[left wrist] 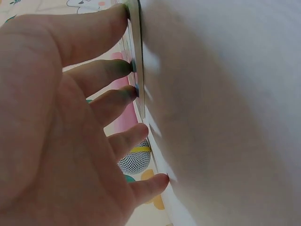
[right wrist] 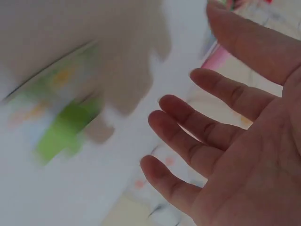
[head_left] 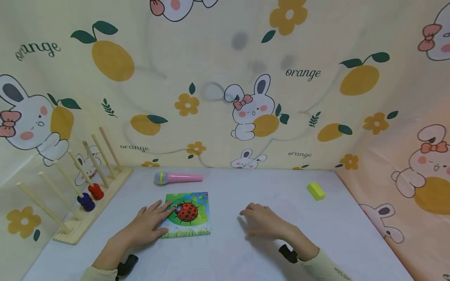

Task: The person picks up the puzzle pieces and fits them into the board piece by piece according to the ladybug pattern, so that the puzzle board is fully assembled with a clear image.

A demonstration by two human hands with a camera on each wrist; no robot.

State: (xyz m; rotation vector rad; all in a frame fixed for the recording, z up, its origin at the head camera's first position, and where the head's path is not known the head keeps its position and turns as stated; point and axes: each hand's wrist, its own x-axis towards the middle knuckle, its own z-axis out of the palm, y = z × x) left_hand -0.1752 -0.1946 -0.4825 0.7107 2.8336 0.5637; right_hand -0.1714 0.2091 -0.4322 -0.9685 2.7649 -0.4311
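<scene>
A thin square board with a ladybug picture (head_left: 191,232) lies flat on the white table. My left hand (head_left: 149,223) rests at its left side, fingers spread and nearly straight, with fingertips over the picture and the thumb at the lower left corner. From the left wrist view, the thumb and two fingertips meet the board's edge (left wrist: 137,42), while the other fingertips reach past it. To the right of the board, my right hand (head_left: 265,222) hovers low over the table, fingers loosely bent and holding nothing. A blurred green shape (right wrist: 66,132) shows beyond its fingers in the right wrist view.
A pink toy microphone (head_left: 183,178) lies behind the board. On the left stands a wooden peg rack (head_left: 70,233) with red rings (head_left: 96,191) and dark blue rings (head_left: 86,202). A yellow block (head_left: 316,191) sits at the back right. Printed cloth walls surround the table.
</scene>
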